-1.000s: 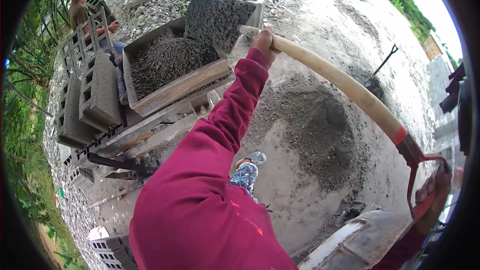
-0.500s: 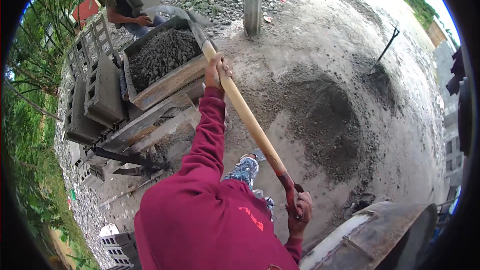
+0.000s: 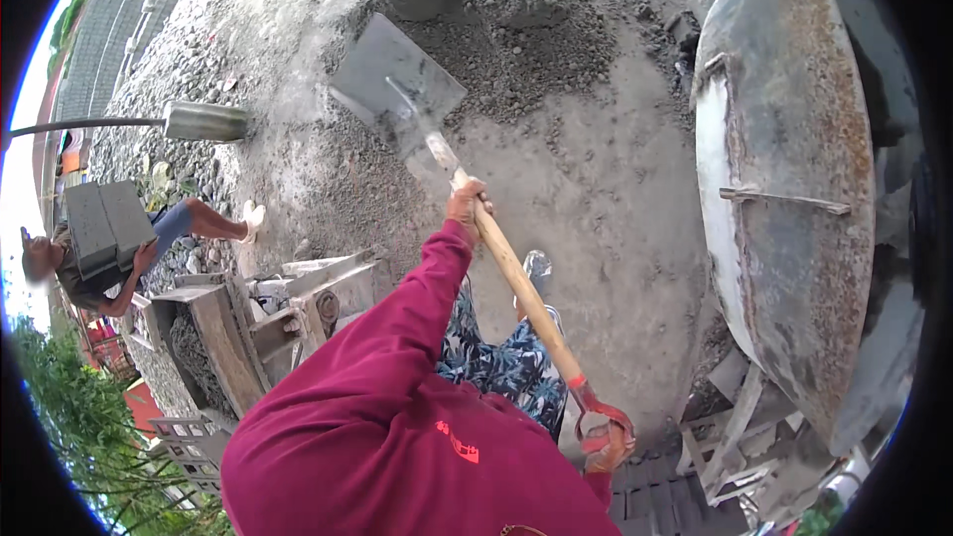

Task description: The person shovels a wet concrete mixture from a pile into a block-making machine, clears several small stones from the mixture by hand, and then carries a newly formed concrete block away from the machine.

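My left hand is wrapped round the pale wooden shaft of a shovel, close to its metal neck. At the other end, my right hand grips the red D-shaped handle. The shovel slants across the view, its square grey blade at the near left side of a pile of dark grey gravelly mix. No heap of mix shows on the blade, which looks slightly blurred. Whether the blade touches the ground I cannot tell.
On the left, a wooden box holds grey mix, with hollow concrete blocks beside it. A person carries a concrete block there. A metal post in a concrete base stands beyond. A large rusty drum is on the right.
My view has turned right. The shovel has swung from the box of mix to the pile on the ground, both hands still on it. The person with the block has stepped onto the gravel.
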Demonstrator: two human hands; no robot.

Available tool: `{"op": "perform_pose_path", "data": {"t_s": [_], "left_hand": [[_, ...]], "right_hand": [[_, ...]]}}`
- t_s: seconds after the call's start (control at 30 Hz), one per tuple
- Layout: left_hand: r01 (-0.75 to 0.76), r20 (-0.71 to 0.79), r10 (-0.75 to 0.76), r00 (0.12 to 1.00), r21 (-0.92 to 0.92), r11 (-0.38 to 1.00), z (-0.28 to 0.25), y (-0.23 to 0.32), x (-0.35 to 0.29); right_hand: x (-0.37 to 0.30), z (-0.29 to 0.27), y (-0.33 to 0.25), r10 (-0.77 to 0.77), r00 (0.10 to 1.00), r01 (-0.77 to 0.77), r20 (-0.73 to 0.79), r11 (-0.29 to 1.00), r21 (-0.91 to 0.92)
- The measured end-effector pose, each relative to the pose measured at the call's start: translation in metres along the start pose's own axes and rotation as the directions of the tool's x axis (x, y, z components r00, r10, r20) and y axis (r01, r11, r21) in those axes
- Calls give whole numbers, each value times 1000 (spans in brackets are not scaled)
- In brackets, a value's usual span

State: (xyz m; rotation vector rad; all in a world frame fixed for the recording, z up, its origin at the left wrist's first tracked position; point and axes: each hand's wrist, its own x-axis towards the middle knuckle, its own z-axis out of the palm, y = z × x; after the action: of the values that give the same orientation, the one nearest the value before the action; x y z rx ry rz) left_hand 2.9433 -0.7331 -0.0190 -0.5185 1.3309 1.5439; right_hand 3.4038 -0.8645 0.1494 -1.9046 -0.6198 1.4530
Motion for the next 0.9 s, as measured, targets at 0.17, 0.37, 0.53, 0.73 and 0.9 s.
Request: {"op": "perform_pose_path", "data": {"t_s": [0.17,0.37,0.53,0.73,0.9], "left_hand": [[641,-196,-610,767,243,728,14,-277,49],[730,-214,-698,684,199,654,13,-320,184],[439,-161,-414,896,462,771,102,-58,490],[304,-96,-294,951,452,839,79,-71,537],[177,-83,-158,984,386,905,63,-140,566]], "right_hand": [[-60,-68,19,259,889,-356,-377,909,-216],[22,30,-10,275,868,-368,-415,916,-163],[177,298,18,367,930,-285,-16,751,596],[286,299,212,377,898,-292,-228,897,332],[364,258,334,459,788,-357,-410,884,303]]}}
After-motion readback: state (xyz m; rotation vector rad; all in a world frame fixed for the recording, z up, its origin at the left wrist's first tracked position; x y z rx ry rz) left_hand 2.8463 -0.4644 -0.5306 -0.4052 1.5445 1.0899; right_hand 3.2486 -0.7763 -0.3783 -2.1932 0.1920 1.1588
